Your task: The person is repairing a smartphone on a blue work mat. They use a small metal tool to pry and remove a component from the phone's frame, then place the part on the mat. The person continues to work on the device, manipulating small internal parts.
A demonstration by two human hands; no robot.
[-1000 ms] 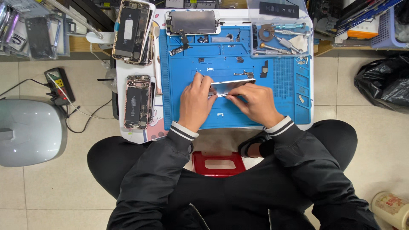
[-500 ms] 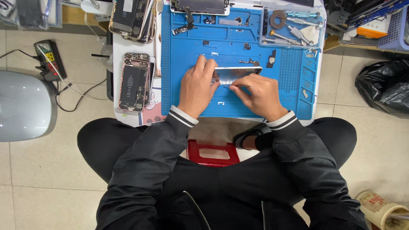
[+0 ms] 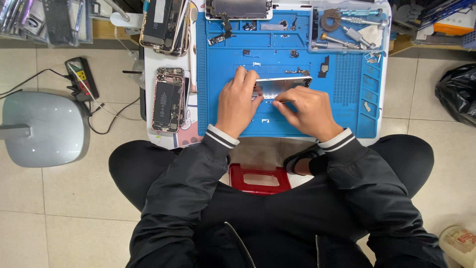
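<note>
Right hand (image 3: 310, 111) pinched on thin metal tweezers (image 3: 283, 101), tips aimed left at the silver rectangular phone housing (image 3: 282, 85); left hand (image 3: 238, 101) pressed down on the housing's left end, fingers curled over its edge, grip closed on it; housing flat on the blue silicone repair mat (image 3: 347, 114), mid-mat, just ahead of both hands.

Handling, judged: housing light, thin, stiff but easily bent; inner parts small and fragile; metal likely slick; best held by the long edges or pinned flat at one end, as now; tweezers light, springy, sharp at the tip.

Around: small loose screws and brackets scattered on the mat beyond the housing, near enough to be brushed; clear tray of screwdrivers and a tape roll (image 3: 347, 27) at the mat's far right; dark phone screen panel (image 3: 238, 7) at the far edge; opened rose-gold phone with exposed battery (image 3: 167, 99) on the bench left of the mat; grey domed lamp base (image 3: 42, 129) on the floor left; red plastic stool (image 3: 259, 178) between the knees; black rubbish bag (image 3: 458, 94) at right.
</note>
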